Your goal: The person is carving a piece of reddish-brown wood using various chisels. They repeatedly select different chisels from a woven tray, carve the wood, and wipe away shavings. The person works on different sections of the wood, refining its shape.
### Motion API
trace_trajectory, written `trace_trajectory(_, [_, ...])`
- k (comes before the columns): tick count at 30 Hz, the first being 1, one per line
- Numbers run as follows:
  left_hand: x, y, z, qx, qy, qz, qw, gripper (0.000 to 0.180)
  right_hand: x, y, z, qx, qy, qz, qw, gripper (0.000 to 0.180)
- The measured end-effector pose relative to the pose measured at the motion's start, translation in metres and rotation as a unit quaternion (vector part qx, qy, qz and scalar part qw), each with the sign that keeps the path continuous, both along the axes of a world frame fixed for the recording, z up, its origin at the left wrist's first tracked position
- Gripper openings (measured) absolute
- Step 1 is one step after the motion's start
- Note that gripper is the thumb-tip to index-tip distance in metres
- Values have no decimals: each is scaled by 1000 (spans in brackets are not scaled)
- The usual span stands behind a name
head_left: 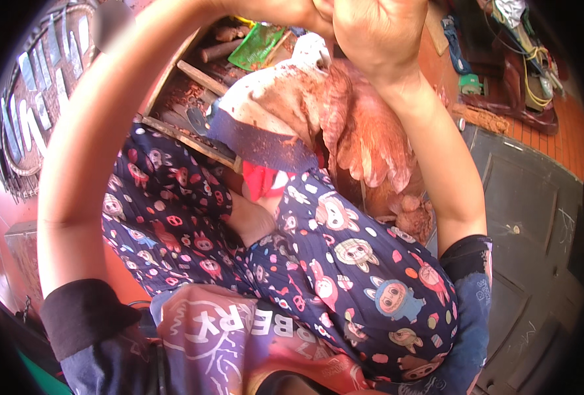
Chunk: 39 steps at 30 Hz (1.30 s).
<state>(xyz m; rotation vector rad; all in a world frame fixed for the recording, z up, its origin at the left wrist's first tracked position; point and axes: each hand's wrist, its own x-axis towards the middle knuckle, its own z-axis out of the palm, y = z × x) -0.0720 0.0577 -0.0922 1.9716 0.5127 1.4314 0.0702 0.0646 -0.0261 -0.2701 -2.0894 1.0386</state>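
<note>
My left hand and my right hand are raised together at the upper edge, nearly touching. The right one looks bent in at the wrist. Their fingers are mostly cut off by the edge, so whatever they may hold is hidden. Beneath them stands a reddish carved wood piece with ridged, drooping leaf-like shapes. Beside it, a dusty white cloth with a navy band lies draped in front of my legs. Neither hand touches the carving or the cloth in this view.
Several flat metal tools lie on a round woven tray at the far left. A green plastic scoop-like piece lies among wood scraps behind a wooden frame. A dark panel is on the right, with cords beyond it.
</note>
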Motion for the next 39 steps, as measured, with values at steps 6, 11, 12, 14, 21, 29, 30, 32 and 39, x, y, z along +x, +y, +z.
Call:
trace_trajectory(6, [28,-8,4,57,24,39,997,25,29,-2,-3,-40,-21,-14,999,28])
trace_trajectory(11, [5,-19,12,17,41,20,999,24,14,-2,5,-49,-4,47,998,29])
trace_trajectory(12, [11,-17,7,33,41,30,998,24,26,-4,3,-60,-13,48,997,30])
trace_trajectory(14, [28,-12,2,57,28,41,997,24,41,-5,4,-98,-35,20,994,30])
trace_trajectory(21, [10,-25,21,6,37,17,999,19,24,-4,11,-102,-10,72,992,32])
trace_trajectory(29, [21,-19,38,59,107,25,992,16,42,4,9,-110,-16,71,991,38])
trace_trajectory(30, [17,-34,52,12,133,96,986,18,37,-1,16,-123,-9,94,988,38])
trace_trajectory(32, [34,-16,25,130,105,141,976,21,46,1,18,-151,-48,48,986,40])
trace_trajectory(39, [23,-31,46,43,118,87,988,23,40,1,18,-118,-23,71,990,42])
